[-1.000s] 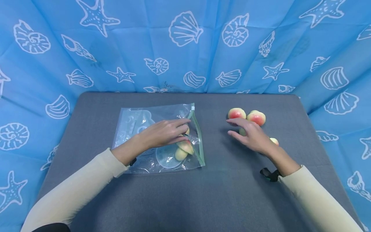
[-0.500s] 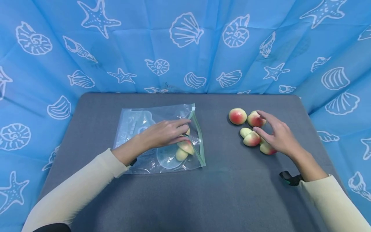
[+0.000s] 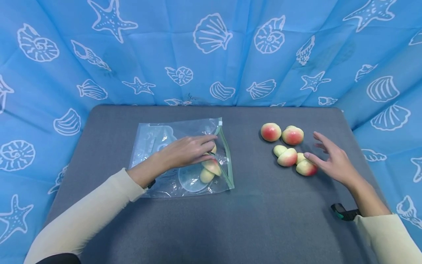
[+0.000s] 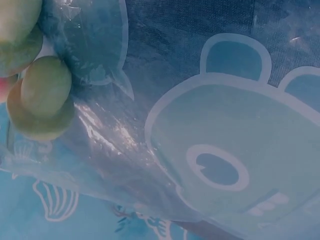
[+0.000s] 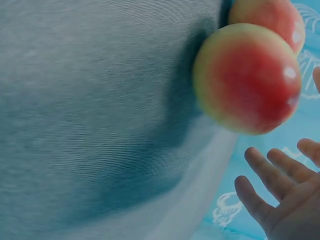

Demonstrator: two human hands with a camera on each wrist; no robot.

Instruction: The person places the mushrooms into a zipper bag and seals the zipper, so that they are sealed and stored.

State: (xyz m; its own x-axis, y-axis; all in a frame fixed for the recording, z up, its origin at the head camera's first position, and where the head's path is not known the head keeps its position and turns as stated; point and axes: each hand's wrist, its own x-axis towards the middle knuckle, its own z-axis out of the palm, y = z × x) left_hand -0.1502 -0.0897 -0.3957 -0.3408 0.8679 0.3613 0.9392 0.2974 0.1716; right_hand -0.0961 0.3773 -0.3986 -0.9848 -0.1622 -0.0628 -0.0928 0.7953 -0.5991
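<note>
A clear zip bag (image 3: 171, 128) with a green zip edge and pale printed animal figures lies on the left half of the table. My left hand (image 3: 188, 151) lies over it and grips the upper layer near the mouth, which gapes a little. Inside, close under that hand, are yellow toy mushrooms (image 3: 207, 176) with a reddish blush, partly hidden by it. My right hand (image 3: 333, 161) is spread beside the nearest loose toy mushroom (image 3: 306, 169), thumb overlapping its edge in the head view. In the right wrist view its fingers are apart, holding nothing.
Three more loose toy mushrooms lie by the right hand: one at the back left (image 3: 271, 132), one at the back right (image 3: 292, 135) and one in front (image 3: 287, 157). A blue seashell-print curtain (image 3: 211, 66) hangs behind the grey table (image 3: 211, 231).
My right hand has moved right, away from above the loose mushrooms, uncovering them. The left hand and the bag have stayed in place.
</note>
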